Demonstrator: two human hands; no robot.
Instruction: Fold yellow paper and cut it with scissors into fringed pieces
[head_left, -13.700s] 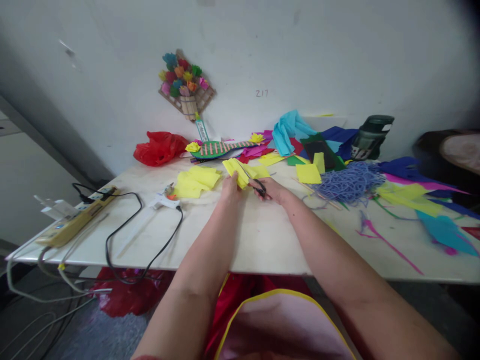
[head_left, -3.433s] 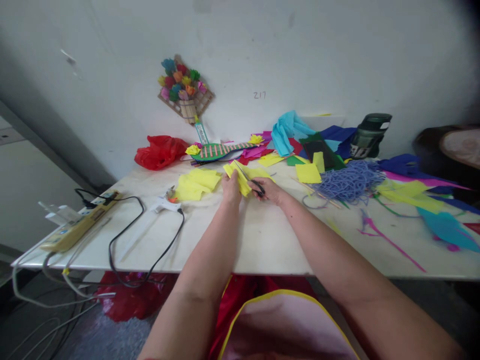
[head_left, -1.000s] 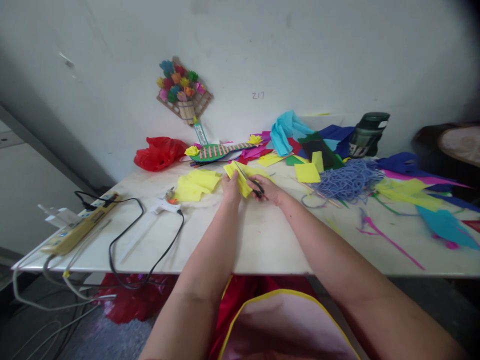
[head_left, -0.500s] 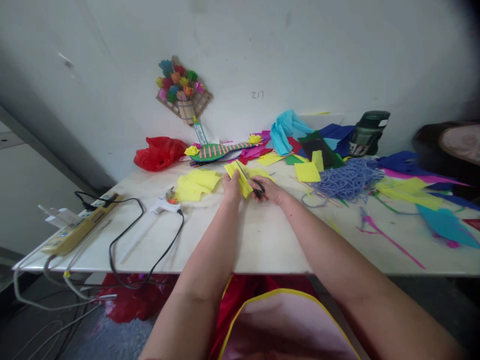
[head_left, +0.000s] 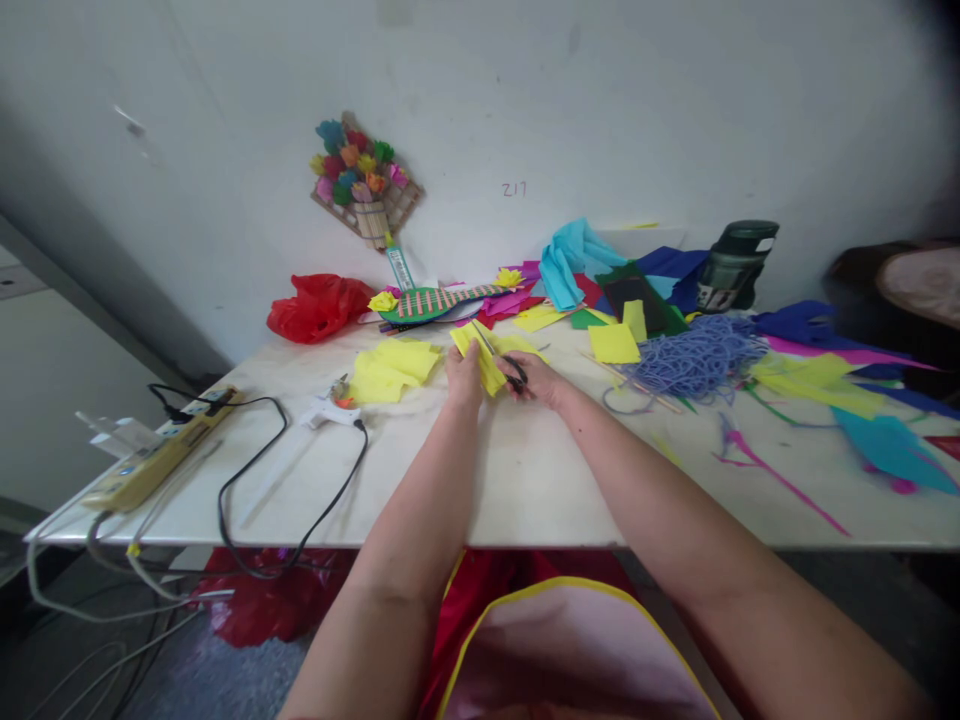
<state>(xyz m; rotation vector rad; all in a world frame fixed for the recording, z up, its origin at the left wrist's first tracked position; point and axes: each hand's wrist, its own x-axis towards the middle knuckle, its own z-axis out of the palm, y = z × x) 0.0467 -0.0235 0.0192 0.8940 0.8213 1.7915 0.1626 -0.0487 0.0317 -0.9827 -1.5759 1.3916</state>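
My left hand (head_left: 463, 372) grips a folded piece of yellow paper (head_left: 481, 360) above the white table (head_left: 525, 470). My right hand (head_left: 538, 378) holds black-handled scissors (head_left: 501, 360), whose blades reach up and left into that paper. A loose pile of yellow paper pieces (head_left: 394, 365) lies just left of my left hand.
A white glue gun (head_left: 324, 406) with a black cord and a yellow power strip (head_left: 154, 452) lie at the left. A red plastic bag (head_left: 319, 305), a craft guitar (head_left: 435, 300), coloured paper scraps (head_left: 600, 290), purple cord (head_left: 697, 360) and a dark bottle (head_left: 735, 265) crowd the back and right.
Both hands stay in nearly the same place on the yellow paper. The scissors shift only slightly along the paper.
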